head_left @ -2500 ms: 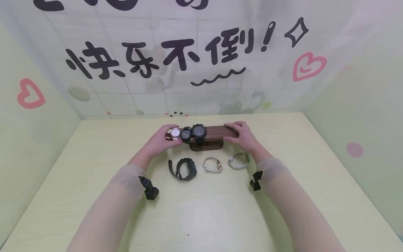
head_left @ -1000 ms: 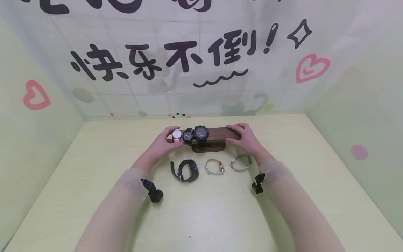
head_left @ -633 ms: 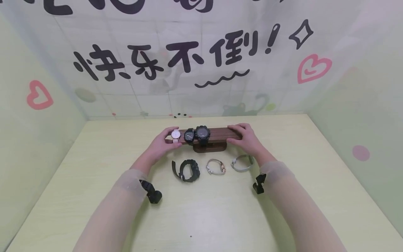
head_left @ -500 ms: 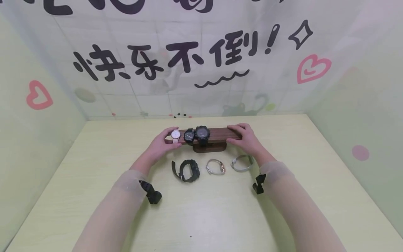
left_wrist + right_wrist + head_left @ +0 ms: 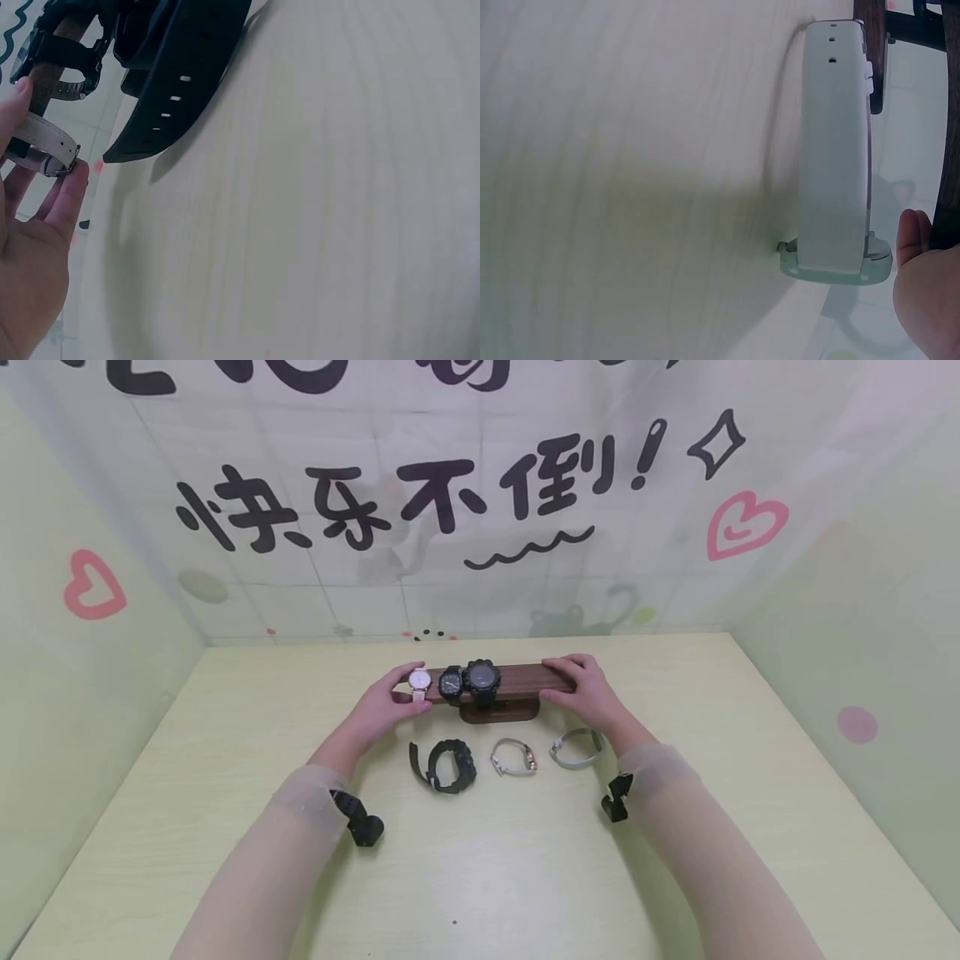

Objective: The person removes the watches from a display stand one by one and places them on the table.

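Note:
A dark wooden watch stand (image 5: 525, 680) has a raised bar over an oval base. Three watches are looped on its left half: a white wristwatch (image 5: 419, 680) at the end, a black square watch (image 5: 451, 683) and a large black round watch (image 5: 482, 676). My left hand (image 5: 381, 700) curls around the bar's left end and holds the white watch; in the left wrist view a fingertip touches its strap buckle (image 5: 71, 161). At the bar's other end, my right hand (image 5: 581, 685) grips the wood, thumb in front and fingers behind.
Before the stand lie a black strap watch (image 5: 452, 767), a thin bracelet-like watch (image 5: 514, 757) with rose-gold parts, and a pale grey-strapped watch (image 5: 576, 749). The table (image 5: 480, 868) is bounded by a printed back wall (image 5: 480, 602) and side walls.
The white watch has slid slightly left with my left hand, widening the gap to the square watch. My right hand keeps its grip on the stand. The head view has shifted a little.

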The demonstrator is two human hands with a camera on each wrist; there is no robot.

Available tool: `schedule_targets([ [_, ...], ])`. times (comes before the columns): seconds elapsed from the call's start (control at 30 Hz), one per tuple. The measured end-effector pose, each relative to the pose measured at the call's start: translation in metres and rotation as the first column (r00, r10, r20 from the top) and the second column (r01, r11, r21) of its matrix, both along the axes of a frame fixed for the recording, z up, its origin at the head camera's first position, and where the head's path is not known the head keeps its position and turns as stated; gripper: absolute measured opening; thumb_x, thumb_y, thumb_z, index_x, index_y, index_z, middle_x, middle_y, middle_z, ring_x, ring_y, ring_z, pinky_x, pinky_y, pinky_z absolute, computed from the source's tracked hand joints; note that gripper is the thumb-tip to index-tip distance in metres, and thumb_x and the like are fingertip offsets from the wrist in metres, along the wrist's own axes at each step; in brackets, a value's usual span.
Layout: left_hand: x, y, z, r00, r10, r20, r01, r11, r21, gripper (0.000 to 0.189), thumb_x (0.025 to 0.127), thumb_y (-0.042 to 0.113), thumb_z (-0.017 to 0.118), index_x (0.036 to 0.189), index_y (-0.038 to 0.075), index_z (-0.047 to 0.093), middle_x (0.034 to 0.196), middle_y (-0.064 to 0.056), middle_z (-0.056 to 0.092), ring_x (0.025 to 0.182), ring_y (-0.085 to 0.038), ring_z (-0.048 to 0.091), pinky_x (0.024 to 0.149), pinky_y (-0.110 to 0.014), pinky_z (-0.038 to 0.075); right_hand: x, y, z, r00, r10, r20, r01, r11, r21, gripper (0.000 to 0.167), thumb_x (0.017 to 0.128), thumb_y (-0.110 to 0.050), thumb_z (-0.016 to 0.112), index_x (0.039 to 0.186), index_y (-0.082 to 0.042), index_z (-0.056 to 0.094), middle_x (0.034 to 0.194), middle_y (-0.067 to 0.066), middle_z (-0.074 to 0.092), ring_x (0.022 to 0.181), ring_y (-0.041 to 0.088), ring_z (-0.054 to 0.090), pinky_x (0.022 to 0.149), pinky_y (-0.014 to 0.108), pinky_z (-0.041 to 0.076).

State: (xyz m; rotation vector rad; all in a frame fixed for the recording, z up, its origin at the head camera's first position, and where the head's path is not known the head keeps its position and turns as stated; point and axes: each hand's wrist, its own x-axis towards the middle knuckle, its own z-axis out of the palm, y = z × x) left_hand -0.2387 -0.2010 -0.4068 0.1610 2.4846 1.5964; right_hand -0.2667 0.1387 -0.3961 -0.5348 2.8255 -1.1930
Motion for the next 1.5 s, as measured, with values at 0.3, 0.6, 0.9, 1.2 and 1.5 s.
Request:
schedule_targets([
  [0.3, 0.004, 0.002, 0.008, 0.999, -0.014, 0.031, 0.014, 1.0, 0.016, 0.077, 0.083, 0.015, 0.072, 0.147, 0.021, 0.03, 0.147, -0.013, 0.032, 0.115, -0.033, 0.049, 0.096, -0.052, 0.04, 0.004, -0.001, -0.002, 1.0, -0.001, 0.007, 0.001, 1.0, 0.004, 0.055, 0.085, -0.025, 0.071, 0.135, -0.015, 0.051, 0.135, 0.02, 0.032, 0.122, 0.036, 0.035, 0.104, 0.05, 0.029],
  [0.6, 0.019, 0.007, 0.031, 0.999, -0.009, 0.036, 0.008, 1.0, 0.019, 0.075, 0.084, 0.011, 0.07, 0.147, 0.013, 0.03, 0.146, -0.016, 0.032, 0.114, -0.035, 0.049, 0.096, -0.051, 0.039, 0.001, -0.001, -0.004, 1.0, 0.005, -0.009, -0.005, 1.0, 0.002, 0.053, 0.085, -0.026, 0.07, 0.134, -0.014, 0.052, 0.134, 0.019, 0.033, 0.121, 0.035, 0.035, 0.104, 0.05, 0.03],
  [0.9, 0.021, 0.005, 0.032, 0.999, 0.003, 0.034, -0.004, 1.0, 0.023, 0.073, 0.083, 0.009, 0.07, 0.146, 0.013, 0.032, 0.145, -0.016, 0.033, 0.113, -0.035, 0.049, 0.094, -0.048, 0.041, 0.0, -0.001, -0.002, 1.0, 0.007, -0.017, -0.007, 1.0, 0.011, 0.053, 0.085, -0.026, 0.07, 0.134, -0.015, 0.052, 0.134, 0.019, 0.033, 0.121, 0.036, 0.036, 0.103, 0.05, 0.031],
  [1.2, 0.024, 0.002, 0.034, 1.0, 0.003, 0.024, -0.003, 1.0, -0.002, 0.073, 0.083, 0.01, 0.07, 0.145, 0.013, 0.033, 0.146, -0.016, 0.032, 0.112, -0.034, 0.05, 0.091, -0.046, 0.043, 0.0, 0.0, -0.001, 1.0, 0.005, -0.017, -0.005, 1.0, 0.02, 0.054, 0.085, -0.027, 0.07, 0.134, -0.015, 0.052, 0.134, 0.02, 0.033, 0.122, 0.036, 0.035, 0.104, 0.05, 0.03],
  [1.5, 0.02, -0.007, 0.017, 1.0, -0.007, 0.001, 0.007, 0.999, -0.034, 0.073, 0.083, 0.015, 0.071, 0.145, 0.018, 0.034, 0.146, -0.013, 0.033, 0.111, -0.032, 0.049, 0.091, -0.048, 0.043, -0.001, 0.001, -0.001, 1.0, 0.01, -0.012, -0.01, 1.0, 0.026, 0.054, 0.085, -0.029, 0.07, 0.135, -0.016, 0.051, 0.136, 0.02, 0.031, 0.123, 0.037, 0.035, 0.104, 0.051, 0.029],
])
